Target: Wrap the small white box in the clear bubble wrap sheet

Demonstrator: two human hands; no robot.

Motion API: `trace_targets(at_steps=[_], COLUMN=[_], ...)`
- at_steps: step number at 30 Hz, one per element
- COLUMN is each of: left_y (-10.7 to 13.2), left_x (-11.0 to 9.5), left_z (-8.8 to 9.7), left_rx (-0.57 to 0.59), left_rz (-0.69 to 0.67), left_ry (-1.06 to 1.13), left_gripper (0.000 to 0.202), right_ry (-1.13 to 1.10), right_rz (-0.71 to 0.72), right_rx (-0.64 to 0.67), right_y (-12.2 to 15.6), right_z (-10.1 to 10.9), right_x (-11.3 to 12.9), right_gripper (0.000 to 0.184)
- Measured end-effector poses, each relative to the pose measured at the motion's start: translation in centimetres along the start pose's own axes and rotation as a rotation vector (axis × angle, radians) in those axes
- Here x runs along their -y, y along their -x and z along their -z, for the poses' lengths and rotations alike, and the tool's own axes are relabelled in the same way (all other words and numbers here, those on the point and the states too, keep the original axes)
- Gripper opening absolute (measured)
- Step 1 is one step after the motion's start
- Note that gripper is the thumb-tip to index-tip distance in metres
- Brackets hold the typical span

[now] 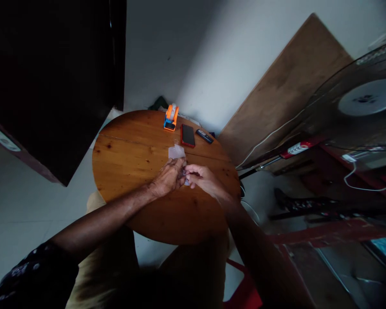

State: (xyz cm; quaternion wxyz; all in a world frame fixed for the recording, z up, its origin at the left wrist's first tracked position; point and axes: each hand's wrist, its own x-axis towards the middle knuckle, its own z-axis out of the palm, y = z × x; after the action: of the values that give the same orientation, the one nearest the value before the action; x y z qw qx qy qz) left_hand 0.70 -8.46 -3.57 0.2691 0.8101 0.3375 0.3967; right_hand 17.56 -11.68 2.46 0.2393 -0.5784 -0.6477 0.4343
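A dark patterned sleeve [35, 270] leads to the left hand [167, 177], its fingers curled over a pale sheet [176, 152] on the table [125, 156], seemingly to steady it. The right hand [203, 177] crooks its fingers beside it (whether pinching it, I cannot tell).

An orange-and-blue tape dispenser [173, 112], a red-edged phone [188, 135] and a dark device [204, 136] sit near the far edge of a round wooden surface [131, 154]; a brown board [292, 68] stands behind.
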Motion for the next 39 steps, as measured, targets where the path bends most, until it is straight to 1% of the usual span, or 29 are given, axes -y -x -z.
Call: trace_targets(at_steps=[2,5,8,9,11,12,13,16,18,22,25,27,28,30,32,36,39], left_y=[0.0,-0.1,-0.1,-0.2,-0.2,-0.3,-0.4,-0.7,-0.9,-1.1,-1.0,-0.8,-0.7,-0.6,-0.5,-0.2,0.1], left_x=[-0.2,-0.4,-0.5,-0.5,-0.6,-0.7,-0.8,-0.9,-0.8,-0.6,-0.5,-0.4,-0.4,-0.3,-0.2,-0.3,-0.7], left_z=[0.3,0.9,1.4,1.5,1.5,1.4,1.3,0.7,0.3,-0.1,0.0,0.1,0.2,0.4,0.5,0.4,0.2], left_rx=[-0.022,-0.067,-0.147,-0.149,-0.109,-0.081,-0.061,-0.062,-0.074,-0.084,-0.072,-0.065,-0.061,-0.051,-0.038,-0.06,-0.076], left_rz=[0.002,0.106,0.211,0.225,0.235,0.237,0.239,0.261,0.28,0.285,0.276,0.254,0.238,0.2,0.177,0.165,0.186], left_ry=[0.045,0.129,0.123,0.122,0.16,0.187,0.206,0.194,0.168,0.12,0.102,0.123,0.139,0.164,0.175,0.153,0.109], left_gripper=[0.064,0.055,0.03,0.021,0.006,0.004,0.009,0.02,0.022,0.014,0.013,0.014,0.014,0.014,0.014,0.011,0.008], right_ry=[0.066,0.189,0.374,0.433,0.507,0.531,0.551,0.604,0.563,0.276,0.157,0.081,0.028,-0.076,-0.107,-0.015,-0.058], right_rz=[0.023,0.072,0.034,0.012,0.002,0.009,0.018,0.044,0.053,0.057,0.086,0.117,0.122,0.109,0.09,0.099,0.143], right_rx=[0.0,-0.043,-0.049,-0.039,-0.016,-0.003,0.006,0.035,0.097,0.31,0.39,0.401,0.398,0.385,0.403,0.48,0.471], right_y=[-0.4,-1.0,-1.5,-1.6,-1.9,-2.0,-2.2,-2.5,-2.5,-2.3,-2.3,-2.6,-2.9,-3.5,-4.1,-5.3,-5.6], right_z=[-0.1,-0.6,-0.9,-0.9,-0.8,-0.7,-0.6,0.0,0.5,1.9,2.9,3.4,3.6,3.8,4.0,4.1,4.1], right_x=[-0.2,-0.1,0.6,1.0,1.6,1.9,2.1,2.4,2.3,2.0,1.3,0.6,0.2,-0.5,-0.8,-0.4,-0.4], right_gripper=[0.023,0.025,0.022,0.02,0.015,0.014,0.013,0.012,0.013,0.023,0.028,0.033,0.038,0.049,0.056,0.06,0.053])
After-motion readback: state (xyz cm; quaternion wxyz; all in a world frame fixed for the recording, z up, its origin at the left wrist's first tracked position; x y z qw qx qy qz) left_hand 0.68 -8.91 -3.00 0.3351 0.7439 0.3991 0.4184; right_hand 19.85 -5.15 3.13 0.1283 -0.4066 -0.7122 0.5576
